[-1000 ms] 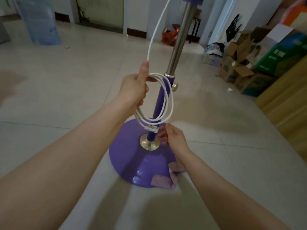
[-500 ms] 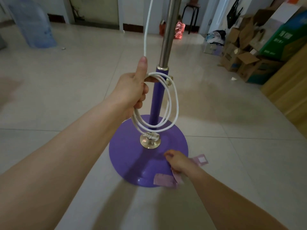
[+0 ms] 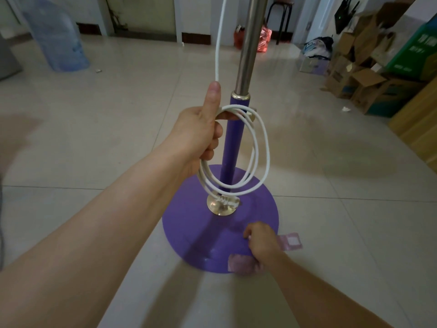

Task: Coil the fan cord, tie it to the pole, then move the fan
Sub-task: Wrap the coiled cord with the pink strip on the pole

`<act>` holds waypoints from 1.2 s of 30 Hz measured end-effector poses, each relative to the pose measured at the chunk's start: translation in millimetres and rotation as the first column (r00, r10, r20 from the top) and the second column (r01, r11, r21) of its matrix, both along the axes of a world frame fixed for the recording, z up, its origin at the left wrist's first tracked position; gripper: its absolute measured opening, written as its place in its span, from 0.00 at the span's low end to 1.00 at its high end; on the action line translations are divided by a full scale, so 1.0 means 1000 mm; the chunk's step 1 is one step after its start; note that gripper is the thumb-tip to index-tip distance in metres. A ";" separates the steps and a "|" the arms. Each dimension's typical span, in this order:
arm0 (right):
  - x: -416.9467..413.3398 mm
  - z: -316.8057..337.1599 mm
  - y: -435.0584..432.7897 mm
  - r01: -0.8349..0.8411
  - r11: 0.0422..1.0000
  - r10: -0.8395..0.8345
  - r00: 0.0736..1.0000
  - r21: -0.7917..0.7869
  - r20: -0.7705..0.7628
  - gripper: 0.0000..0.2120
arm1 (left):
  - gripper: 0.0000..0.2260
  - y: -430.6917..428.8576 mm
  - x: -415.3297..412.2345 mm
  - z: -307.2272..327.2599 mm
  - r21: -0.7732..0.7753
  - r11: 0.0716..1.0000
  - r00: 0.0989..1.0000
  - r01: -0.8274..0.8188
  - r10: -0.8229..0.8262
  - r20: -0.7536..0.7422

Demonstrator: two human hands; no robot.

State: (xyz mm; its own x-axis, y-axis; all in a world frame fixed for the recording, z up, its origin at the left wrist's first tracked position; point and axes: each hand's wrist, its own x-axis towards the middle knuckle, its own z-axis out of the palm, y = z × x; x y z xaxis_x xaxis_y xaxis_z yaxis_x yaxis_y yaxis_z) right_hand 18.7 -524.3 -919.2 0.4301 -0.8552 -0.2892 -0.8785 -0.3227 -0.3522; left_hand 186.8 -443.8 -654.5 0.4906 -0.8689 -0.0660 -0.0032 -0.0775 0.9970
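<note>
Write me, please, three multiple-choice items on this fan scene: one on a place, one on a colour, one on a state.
1. Where is the right hand?
A. On the steel pole
B. At the near edge of the base
C. On the cardboard boxes

2. What colour is the fan base?
A. Purple
B. Green
C. Black

3. What state is the white cord in?
A. Lying straight on the floor
B. Knotted round the pole
C. Looped in a coil held in the left hand

Key: 1 B, it rests by the pink slips at the rim; 2 A, the disc is purple; 3 C, loops hang from the closed grip beside the pole.
</note>
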 end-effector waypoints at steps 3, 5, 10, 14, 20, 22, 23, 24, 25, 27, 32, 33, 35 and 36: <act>0.020 0.041 -0.011 0.054 0.998 -0.047 0.981 -0.032 0.186 0.06 | 0.27 0.002 0.005 0.000 0.001 1.000 1.000 0.028 -0.028 0.011; 0.031 0.076 -0.020 0.054 0.999 -0.053 0.949 0.008 0.312 0.06 | 0.27 0.005 0.010 0.001 0.007 0.999 0.999 0.051 -0.051 0.015; 0.049 0.174 -0.019 -0.143 0.944 -0.157 0.599 0.298 0.785 0.08 | 0.28 0.015 0.026 0.009 0.030 0.995 0.995 0.099 -0.099 -0.003; 0.061 0.229 -0.013 -0.334 0.902 -0.114 0.429 0.275 0.896 0.08 | 0.27 0.027 0.041 0.017 0.026 0.995 0.993 0.098 -0.096 -0.070; 0.073 0.263 0.007 -0.450 0.852 -0.117 0.334 0.267 0.935 0.09 | 0.27 0.041 0.058 0.032 -0.025 0.991 0.975 0.135 -0.137 -0.173; 0.077 0.266 0.012 -0.459 0.842 -0.141 0.320 0.283 0.937 0.10 | 0.26 0.046 0.060 0.036 -0.034 0.989 0.970 0.146 -0.150 -0.189; 0.078 0.267 0.013 -0.461 0.837 -0.165 0.302 0.295 0.939 0.11 | 0.26 0.046 0.060 0.036 -0.032 0.988 0.968 0.152 -0.155 -0.198; 0.079 0.266 0.014 -0.460 0.834 -0.185 0.286 0.304 0.940 0.12 | 0.26 0.047 0.060 0.036 -0.031 0.987 0.964 0.159 -0.162 -0.209; 0.081 0.267 0.016 -0.454 0.836 -0.194 0.283 0.309 0.939 0.14 | 0.26 0.048 0.060 0.038 -0.038 0.985 0.961 0.166 -0.170 -0.217; 0.082 0.267 0.018 -0.398 0.863 -0.183 0.328 0.311 0.927 0.13 | 0.26 0.049 0.059 0.038 -0.047 0.984 0.959 0.174 -0.180 -0.220; 0.076 0.274 0.014 -0.476 0.759 -0.287 0.369 0.445 0.884 0.23 | 0.26 0.050 0.065 0.041 -0.057 0.994 0.988 0.089 -0.095 -0.119; 0.074 0.275 0.012 -0.517 0.728 -0.258 0.402 0.450 0.879 0.31 | 0.26 0.050 0.066 0.041 -0.079 0.996 0.993 0.049 -0.057 -0.099; 0.076 0.271 0.011 -0.534 0.739 -0.142 0.472 0.410 0.870 0.42 | 0.25 0.049 0.065 0.041 -0.144 0.988 0.995 -0.051 0.038 -0.091; 0.081 0.267 0.011 -0.504 0.772 -0.103 0.500 0.386 0.860 0.43 | 0.25 0.047 0.064 0.040 -0.178 0.978 0.990 -0.111 0.094 -0.101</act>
State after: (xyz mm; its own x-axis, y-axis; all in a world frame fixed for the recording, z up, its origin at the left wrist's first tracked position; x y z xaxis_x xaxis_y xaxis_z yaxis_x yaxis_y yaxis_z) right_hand 99.5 -513.7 -652.2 0.8500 -0.5237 -0.0568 -0.0286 0.0618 -0.9977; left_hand 250.5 -396.7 -614.3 0.5766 -0.8160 0.0405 0.0870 0.1106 0.9901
